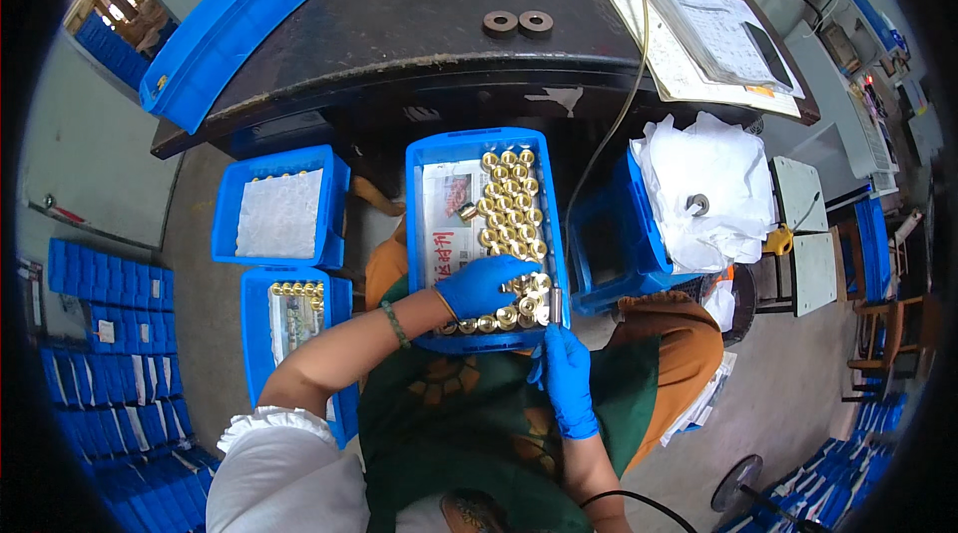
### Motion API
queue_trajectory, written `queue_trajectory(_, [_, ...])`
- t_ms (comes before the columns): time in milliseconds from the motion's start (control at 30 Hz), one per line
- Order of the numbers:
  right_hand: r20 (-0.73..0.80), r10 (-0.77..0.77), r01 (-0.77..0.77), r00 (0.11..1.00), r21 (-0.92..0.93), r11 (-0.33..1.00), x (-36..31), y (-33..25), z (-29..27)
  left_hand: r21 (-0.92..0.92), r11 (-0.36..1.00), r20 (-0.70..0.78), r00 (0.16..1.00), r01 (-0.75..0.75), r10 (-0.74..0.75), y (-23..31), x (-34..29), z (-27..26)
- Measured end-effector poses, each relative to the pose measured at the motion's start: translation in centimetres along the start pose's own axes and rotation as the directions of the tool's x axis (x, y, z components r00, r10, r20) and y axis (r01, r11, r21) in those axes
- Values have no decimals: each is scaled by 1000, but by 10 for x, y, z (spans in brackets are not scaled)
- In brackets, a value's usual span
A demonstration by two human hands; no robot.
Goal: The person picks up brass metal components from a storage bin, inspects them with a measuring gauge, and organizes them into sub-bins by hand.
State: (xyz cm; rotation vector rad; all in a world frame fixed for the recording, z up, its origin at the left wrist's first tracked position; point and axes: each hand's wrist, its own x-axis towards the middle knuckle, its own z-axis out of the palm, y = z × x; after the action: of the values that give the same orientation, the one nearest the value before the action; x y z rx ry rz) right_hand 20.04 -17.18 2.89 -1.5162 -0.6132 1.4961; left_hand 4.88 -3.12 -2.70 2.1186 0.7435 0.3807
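Observation:
A blue plastic bin [419, 234] lies before me, lined with printed paper. Rows of gold-coloured, ring-like brass fittings [511, 202] cover its right side, with more along its near end. My left hand [484, 285], in a blue glove, reaches in from the left. Its fingers are drawn together on a brass fitting among the others at the near right; the fingertips are partly hidden. At the bin's near right corner my right hand [567, 378], also gloved in blue, has its fingers closed on a short dark metal cylinder [556, 305] standing up against the bin's wall.
Two blue bins with fittings stand at left, one covered by a white sheet [280, 214]. Right of me, white paper [704, 189] with a metal ring [697, 204] tops stacked bins. The dark table [429, 24] ahead holds two dark rings [518, 25] and papers. A cable [639, 84] hangs down.

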Motion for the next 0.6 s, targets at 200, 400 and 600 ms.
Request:
queue_trajectory(200, [-5,-24,24,1000,43,999,1,2,0,134,991,-104,995,21,-7,4,0,-5])
queue_trajectory(400, [19,14,-14,1000,2,1000,-4,-2,4,401,914,126,992,-52,1,-6,3,3])
queue_trajectory(600, [-28,23,-23,999,12,1000,-4,-2,1,116,989,-4,996,87,-88,-2,-24,-5])
